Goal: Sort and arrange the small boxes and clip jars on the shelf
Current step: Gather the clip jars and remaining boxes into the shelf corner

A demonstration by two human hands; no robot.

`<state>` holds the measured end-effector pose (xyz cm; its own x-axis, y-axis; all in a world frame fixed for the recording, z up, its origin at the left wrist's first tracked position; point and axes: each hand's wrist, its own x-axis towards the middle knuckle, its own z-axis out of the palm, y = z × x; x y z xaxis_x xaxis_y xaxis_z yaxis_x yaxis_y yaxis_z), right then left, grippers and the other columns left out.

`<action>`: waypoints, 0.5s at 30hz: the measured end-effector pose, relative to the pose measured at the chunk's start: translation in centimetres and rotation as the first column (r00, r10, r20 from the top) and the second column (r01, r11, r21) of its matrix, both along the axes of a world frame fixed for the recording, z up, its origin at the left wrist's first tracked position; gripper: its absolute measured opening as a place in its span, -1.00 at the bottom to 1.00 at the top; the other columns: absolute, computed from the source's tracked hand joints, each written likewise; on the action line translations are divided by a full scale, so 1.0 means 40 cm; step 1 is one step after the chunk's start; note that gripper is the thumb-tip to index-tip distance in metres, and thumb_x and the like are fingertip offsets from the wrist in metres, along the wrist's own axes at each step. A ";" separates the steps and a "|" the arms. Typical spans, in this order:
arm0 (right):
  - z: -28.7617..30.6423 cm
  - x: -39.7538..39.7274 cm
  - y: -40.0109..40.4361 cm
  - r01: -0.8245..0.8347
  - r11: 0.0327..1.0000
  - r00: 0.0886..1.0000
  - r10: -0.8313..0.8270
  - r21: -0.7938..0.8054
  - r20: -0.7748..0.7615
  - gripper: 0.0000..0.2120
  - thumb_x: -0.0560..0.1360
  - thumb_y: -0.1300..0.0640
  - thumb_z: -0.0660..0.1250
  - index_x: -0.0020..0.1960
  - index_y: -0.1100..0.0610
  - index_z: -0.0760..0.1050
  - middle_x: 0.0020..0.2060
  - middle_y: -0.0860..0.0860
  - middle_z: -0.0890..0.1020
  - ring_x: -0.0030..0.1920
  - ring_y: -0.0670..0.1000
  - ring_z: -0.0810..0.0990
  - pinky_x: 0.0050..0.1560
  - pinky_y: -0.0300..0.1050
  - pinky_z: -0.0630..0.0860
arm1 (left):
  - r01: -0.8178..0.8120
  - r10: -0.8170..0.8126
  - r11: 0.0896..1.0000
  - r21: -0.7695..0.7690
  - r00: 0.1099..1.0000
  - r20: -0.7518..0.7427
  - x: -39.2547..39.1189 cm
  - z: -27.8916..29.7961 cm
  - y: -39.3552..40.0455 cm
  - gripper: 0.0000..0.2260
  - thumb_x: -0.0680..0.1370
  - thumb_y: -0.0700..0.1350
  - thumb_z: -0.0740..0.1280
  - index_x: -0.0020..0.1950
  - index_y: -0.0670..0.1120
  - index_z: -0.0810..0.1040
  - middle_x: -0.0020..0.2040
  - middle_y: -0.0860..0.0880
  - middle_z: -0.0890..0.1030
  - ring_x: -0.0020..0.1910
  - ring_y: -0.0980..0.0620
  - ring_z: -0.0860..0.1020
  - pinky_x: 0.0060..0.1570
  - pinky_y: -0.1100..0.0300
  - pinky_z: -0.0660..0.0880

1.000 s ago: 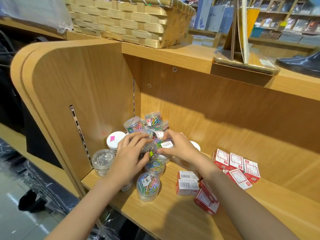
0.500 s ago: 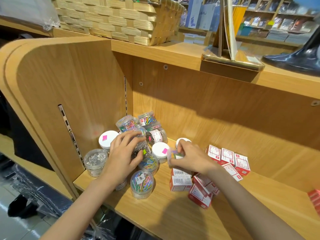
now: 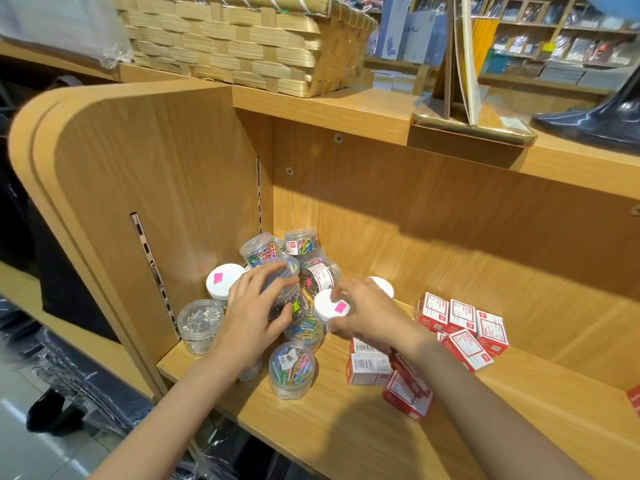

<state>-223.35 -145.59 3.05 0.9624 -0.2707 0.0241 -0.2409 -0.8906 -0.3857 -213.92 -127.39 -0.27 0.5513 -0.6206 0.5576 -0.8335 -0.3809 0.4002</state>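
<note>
- Plainly, the clip jars sit heaped in the back left corner of the shelf (image 3: 346, 441), some upright, some on their sides; the red-and-white small boxes (image 3: 462, 320) lie scattered just to their right.
- The left hand (image 3: 254, 317) has its fingers curled over a clear jar of dark clips (image 3: 291, 303) in the middle of the heap, thumb against its front (a real grip, by the look of it).
- The right hand (image 3: 370, 313) curls its fingers round the white-lidded jar (image 3: 330, 306) with the pink sticker, holding it at the lid's edge.
- Handling, as I judge it: the jars look light, rigid and smooth-walled, so they may slip or roll; a hold round the wall or lid rim seems safest.
- The tilted jars at the back (image 3: 266, 249) lean on one another and could tumble if a neighbour is pulled out.
- The boxes look like light, stiff card, easily crushed at the corners; pinching two opposite faces should serve.
- A jar of coloured clips (image 3: 291, 370) stands alone near the front edge, free to lift from above.
</note>
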 end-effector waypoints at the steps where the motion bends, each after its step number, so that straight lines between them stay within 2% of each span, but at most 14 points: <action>1: -0.009 0.009 0.009 -0.006 1.000 1.000 0.006 0.004 -0.011 -0.67 0.33 0.05 0.46 0.02 0.06 0.43 -0.04 -0.03 0.48 0.09 0.06 0.40 -0.05 -0.10 0.27 | 0.000 0.000 1.000 0.006 1.000 0.001 -0.001 0.001 0.000 -0.68 0.46 0.04 0.18 0.18 0.03 0.50 0.29 0.02 0.43 0.26 0.03 0.32 0.20 0.09 0.22; 5: -0.032 0.017 0.015 0.017 0.997 0.998 -0.022 0.080 0.059 -0.67 0.29 0.12 0.47 -0.10 0.01 0.33 -0.08 -0.07 0.41 0.03 0.07 0.44 -0.14 -0.13 0.24 | 0.006 -0.006 1.000 0.027 1.000 -0.002 0.004 0.000 0.002 -0.68 0.47 0.05 0.17 0.19 0.04 0.48 0.30 0.04 0.41 0.27 0.03 0.31 0.21 0.08 0.23; 8: 0.025 -0.001 -0.018 0.142 0.953 0.947 -0.210 0.269 0.244 -0.68 0.29 0.17 0.48 -0.09 0.01 0.38 -0.03 -0.02 0.45 -0.01 0.04 0.45 -0.19 -0.16 0.33 | 0.014 -0.014 0.999 0.035 1.000 0.000 0.008 -0.003 0.003 -0.68 0.47 0.05 0.17 0.19 0.04 0.48 0.31 0.04 0.40 0.27 0.02 0.31 0.21 0.07 0.23; 11: 0.090 -0.023 -0.080 0.220 0.963 0.907 -0.261 0.156 0.330 -0.70 0.30 0.17 0.47 -0.07 0.06 0.39 -0.04 0.02 0.45 -0.01 0.03 0.40 -0.22 -0.19 0.15 | 0.005 -0.005 1.000 0.027 1.000 0.011 0.006 -0.004 0.002 -0.68 0.47 0.05 0.17 0.19 0.04 0.48 0.30 0.04 0.41 0.26 0.03 0.30 0.21 0.08 0.21; 13: 0.083 -0.038 -0.108 0.258 0.963 0.929 -0.271 0.083 0.250 -0.70 0.33 0.14 0.44 -0.06 0.06 0.37 -0.04 0.00 0.43 0.03 0.04 0.38 -0.19 -0.18 0.13 | 0.000 0.000 1.000 0.015 1.000 0.009 0.002 -0.003 0.001 -0.68 0.47 0.05 0.17 0.18 0.05 0.48 0.30 0.05 0.41 0.26 0.03 0.30 0.21 0.08 0.21; 15: 0.039 -0.053 -0.119 0.268 0.963 0.954 -0.267 0.007 0.138 -0.70 0.36 0.10 0.43 0.01 0.08 0.39 -0.01 0.01 0.42 0.08 0.06 0.38 -0.09 -0.16 0.23 | 0.002 -0.002 1.000 0.007 1.000 0.002 0.000 -0.001 0.001 -0.69 0.47 0.06 0.17 0.18 0.05 0.48 0.30 0.06 0.40 0.26 0.04 0.30 0.21 0.07 0.22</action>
